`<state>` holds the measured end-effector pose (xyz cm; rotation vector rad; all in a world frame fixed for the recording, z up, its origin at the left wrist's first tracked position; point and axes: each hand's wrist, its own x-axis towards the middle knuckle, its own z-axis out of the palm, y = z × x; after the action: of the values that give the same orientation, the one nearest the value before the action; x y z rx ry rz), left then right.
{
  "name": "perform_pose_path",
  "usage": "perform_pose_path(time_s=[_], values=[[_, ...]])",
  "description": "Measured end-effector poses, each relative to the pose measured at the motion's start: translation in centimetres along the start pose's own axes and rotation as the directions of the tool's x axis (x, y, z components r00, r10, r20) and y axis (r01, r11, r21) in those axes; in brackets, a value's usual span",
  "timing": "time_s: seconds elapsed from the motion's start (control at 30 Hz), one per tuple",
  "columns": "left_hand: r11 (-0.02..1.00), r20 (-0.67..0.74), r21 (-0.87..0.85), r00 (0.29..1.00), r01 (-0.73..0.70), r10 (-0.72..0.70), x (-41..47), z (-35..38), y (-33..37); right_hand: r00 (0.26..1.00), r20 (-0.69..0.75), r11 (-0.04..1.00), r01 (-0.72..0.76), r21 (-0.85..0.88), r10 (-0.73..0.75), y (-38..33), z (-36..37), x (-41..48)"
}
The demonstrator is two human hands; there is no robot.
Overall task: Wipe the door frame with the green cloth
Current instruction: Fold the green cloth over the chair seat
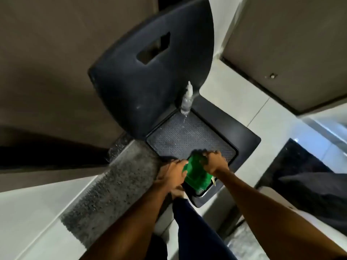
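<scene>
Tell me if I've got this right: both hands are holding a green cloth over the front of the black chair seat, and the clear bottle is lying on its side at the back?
Not quite. In the head view the clear bottle stands upright at the back of the black chair seat, against the backrest. The rest holds: the left hand and right hand both grip the green cloth over the seat's front.

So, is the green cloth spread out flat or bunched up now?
Bunched up. The green cloth is gathered in folds between the left hand and right hand, over the front of the black chair seat.
</scene>
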<state>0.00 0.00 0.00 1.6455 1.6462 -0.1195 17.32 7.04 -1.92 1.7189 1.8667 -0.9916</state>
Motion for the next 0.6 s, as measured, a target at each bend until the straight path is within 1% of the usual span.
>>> perform_pose_path(time_s=[0.03,0.1,0.17,0.23,0.33,0.4,0.47,0.53,0.6], values=[[1.0,0.065,0.012,0.998,0.0,0.0,0.0,0.9,0.3,0.999,0.031,1.0,-0.029,-0.01,0.029,0.3,0.5,0.2],[0.995,0.125,0.077,0.991,-0.057,0.048,0.6,3.6,0.8,0.997,0.043,0.998,-0.061,-0.02,0.062,1.1,1.7,0.9],[0.988,0.204,0.139,0.978,-0.068,0.038,0.4,4.9,0.9,0.997,0.013,0.997,-0.071,-0.004,0.071,0.7,2.1,1.0],[0.987,0.287,0.142,0.957,-0.075,0.032,0.9,5.5,1.0,0.996,-0.013,0.996,-0.087,0.008,0.087,0.5,2.5,1.4],[0.989,0.32,0.131,0.947,-0.07,0.025,1.2,5.2,0.8,0.995,-0.006,0.994,-0.103,0.039,0.103,0.3,2.6,1.9],[0.995,0.326,0.084,0.945,-0.053,0.023,1.4,4.2,0.8,0.995,0.029,0.995,-0.099,0.034,0.098,0.4,2.3,2.1],[1.0,0.311,0.0,0.95,-0.003,0.003,1.6,3.2,0.7,0.993,0.06,0.994,-0.1,0.039,0.098,0.7,1.8,2.3],[0.993,0.247,-0.091,0.968,0.077,-0.052,1.6,2.3,0.5,0.991,0.092,0.994,-0.103,0.046,0.098,0.8,1.4,2.2],[0.985,0.128,-0.136,0.988,0.103,-0.086,1.2,1.6,0.1,0.98,0.188,0.993,-0.078,0.083,0.062,0.7,0.9,1.7]])
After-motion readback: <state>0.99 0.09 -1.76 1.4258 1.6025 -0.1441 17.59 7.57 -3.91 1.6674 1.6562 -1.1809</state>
